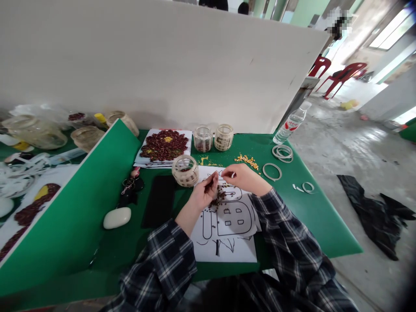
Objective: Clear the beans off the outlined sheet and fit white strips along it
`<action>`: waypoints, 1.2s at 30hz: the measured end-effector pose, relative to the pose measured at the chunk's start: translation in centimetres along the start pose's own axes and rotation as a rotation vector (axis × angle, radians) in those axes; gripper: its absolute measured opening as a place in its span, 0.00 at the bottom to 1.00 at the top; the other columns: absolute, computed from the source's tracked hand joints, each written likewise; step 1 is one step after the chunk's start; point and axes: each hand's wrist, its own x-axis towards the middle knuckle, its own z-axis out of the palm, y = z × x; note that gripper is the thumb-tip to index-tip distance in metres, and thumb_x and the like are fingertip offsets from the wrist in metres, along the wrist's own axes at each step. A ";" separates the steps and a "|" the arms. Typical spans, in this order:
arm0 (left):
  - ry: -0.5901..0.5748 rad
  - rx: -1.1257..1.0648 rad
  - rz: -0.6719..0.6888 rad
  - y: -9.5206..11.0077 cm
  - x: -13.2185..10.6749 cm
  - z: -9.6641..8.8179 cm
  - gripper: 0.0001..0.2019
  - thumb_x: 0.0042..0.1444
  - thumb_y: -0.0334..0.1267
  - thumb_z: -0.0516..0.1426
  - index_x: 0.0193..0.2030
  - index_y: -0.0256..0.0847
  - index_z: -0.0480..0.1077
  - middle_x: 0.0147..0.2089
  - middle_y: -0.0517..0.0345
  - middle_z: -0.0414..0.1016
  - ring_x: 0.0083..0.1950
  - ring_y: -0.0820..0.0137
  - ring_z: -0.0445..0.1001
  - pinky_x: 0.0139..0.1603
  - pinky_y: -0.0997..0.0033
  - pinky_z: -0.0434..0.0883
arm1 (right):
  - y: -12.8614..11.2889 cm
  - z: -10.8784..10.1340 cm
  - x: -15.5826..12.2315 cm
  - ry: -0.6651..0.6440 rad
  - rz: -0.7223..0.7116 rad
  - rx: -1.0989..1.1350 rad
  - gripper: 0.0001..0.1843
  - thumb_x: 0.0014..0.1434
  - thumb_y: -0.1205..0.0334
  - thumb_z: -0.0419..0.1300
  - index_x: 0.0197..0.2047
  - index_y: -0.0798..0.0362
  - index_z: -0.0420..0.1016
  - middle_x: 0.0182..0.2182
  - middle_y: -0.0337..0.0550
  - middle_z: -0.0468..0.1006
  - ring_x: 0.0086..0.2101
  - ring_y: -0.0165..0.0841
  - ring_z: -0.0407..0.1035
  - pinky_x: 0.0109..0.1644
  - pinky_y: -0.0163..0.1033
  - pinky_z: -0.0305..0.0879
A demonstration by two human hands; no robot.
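My left hand [204,193] is half curled over a paper with a line drawing [238,221]. Dark reddish bits show in its palm, too small to name surely. Facing it, my right hand [242,177] pinches thumb and forefinger together close to the left fingertips; what sits in the pinch is too small to make out. Dark brown beans or seeds [222,195] lie scattered on the drawing below both hands. Just left of the hands stands a glass jar [185,171] with some dark beans inside. Yellow corn kernels [247,161] lie behind my right hand.
Two more jars [203,138] stand near the white partition [162,65]. A bean flower picture [165,145], black phone [158,201], white mouse [117,218] and keys [128,186] are leftward. Tape rings [272,172] and a water bottle [292,123] are rightward. A green divider [81,195] rises left.
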 end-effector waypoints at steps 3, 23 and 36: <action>-0.077 -0.112 -0.078 0.2 -0.7 0.0 0.16 0.64 0.22 0.40 0.51 0.32 0.64 0.30 0.59 0.69 0.22 0.85 0.69 0.22 0.92 0.68 | 1.1 -0.2 -0.4 -0.247 0.155 -0.128 0.07 0.50 0.71 0.62 0.32 0.56 0.81 0.30 0.42 0.81 0.31 0.30 0.72 0.35 0.33 0.62; -0.034 0.117 0.056 -0.5 0.0 -0.5 0.13 0.64 0.32 0.47 0.46 0.27 0.69 0.42 0.39 0.77 0.46 0.61 0.78 0.46 0.67 0.78 | 0.1 0.3 -0.2 -0.323 0.127 -0.167 0.07 0.50 0.64 0.59 0.30 0.56 0.79 0.26 0.41 0.79 0.28 0.29 0.69 0.30 0.32 0.58; -0.098 -0.020 -0.078 -0.1 -0.8 -0.3 0.12 0.66 0.25 0.42 0.42 0.33 0.66 0.25 0.62 0.65 0.18 0.85 0.64 0.17 0.91 0.63 | 3.2 -1.1 -0.8 -0.415 0.568 -0.330 0.06 0.44 0.65 0.67 0.28 0.57 0.80 0.30 0.48 0.80 0.31 0.35 0.73 0.30 0.33 0.61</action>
